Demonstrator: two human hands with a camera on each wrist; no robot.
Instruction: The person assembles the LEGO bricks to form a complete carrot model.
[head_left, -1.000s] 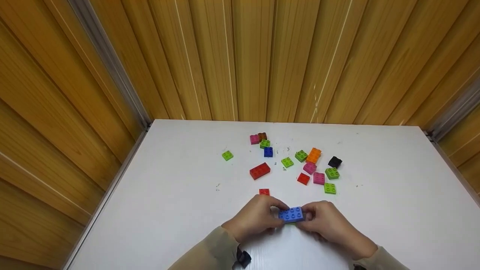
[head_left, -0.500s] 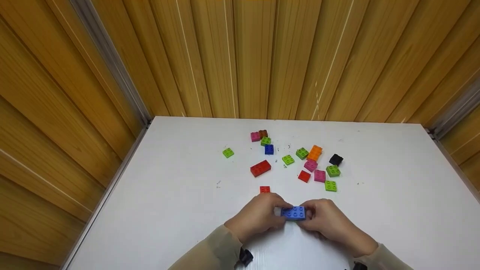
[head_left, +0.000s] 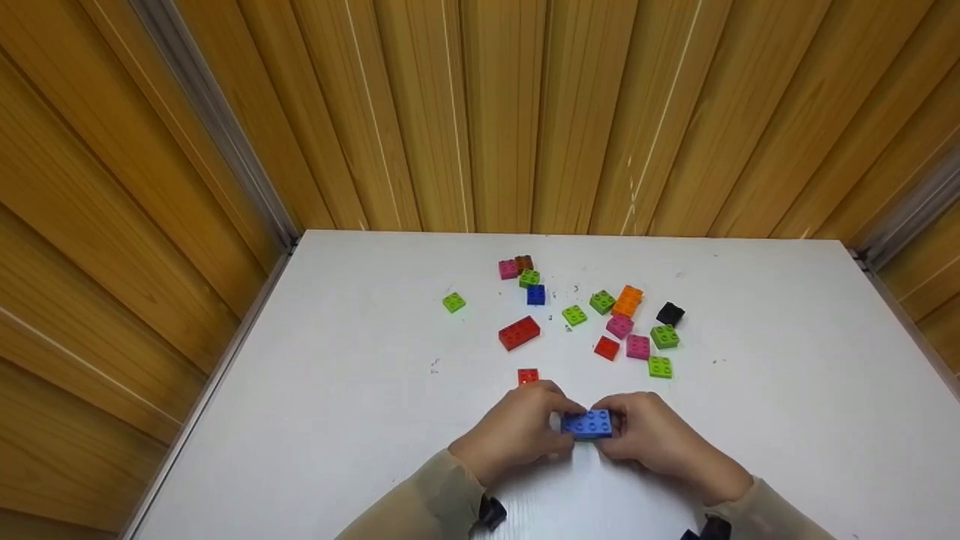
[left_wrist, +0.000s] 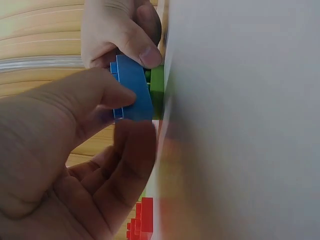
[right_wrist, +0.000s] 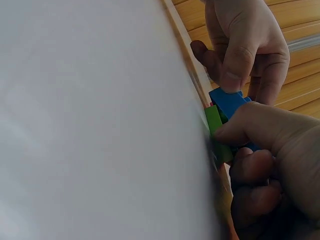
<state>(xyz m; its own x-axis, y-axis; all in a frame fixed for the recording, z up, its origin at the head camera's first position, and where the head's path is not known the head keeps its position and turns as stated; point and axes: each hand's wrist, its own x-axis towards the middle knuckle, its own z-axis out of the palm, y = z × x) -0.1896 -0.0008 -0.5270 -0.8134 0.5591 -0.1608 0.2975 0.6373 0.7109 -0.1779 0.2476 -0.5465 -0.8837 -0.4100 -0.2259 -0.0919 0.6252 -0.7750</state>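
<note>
A blue eight-stud toy building brick is held low over the white table, near its front. My left hand pinches its left end between thumb and fingers. Under it sits a flat lime-green brick, mostly covered from above. In the left wrist view the blue brick is tilted against the green one, with a gap showing at one end. My right hand grips the right side, its thumb on the green brick's edge and its fingers curled behind. A red brick lies just beyond my left knuckles.
Loose bricks lie farther back: a long red one, an orange one, a black one, a dark blue one, pink ones and several green ones. Wood-patterned panels rise behind the white table.
The blue brick has turned to lie more squarely over the green brick, which now shows less from above. Both hands have stayed almost in place.
</note>
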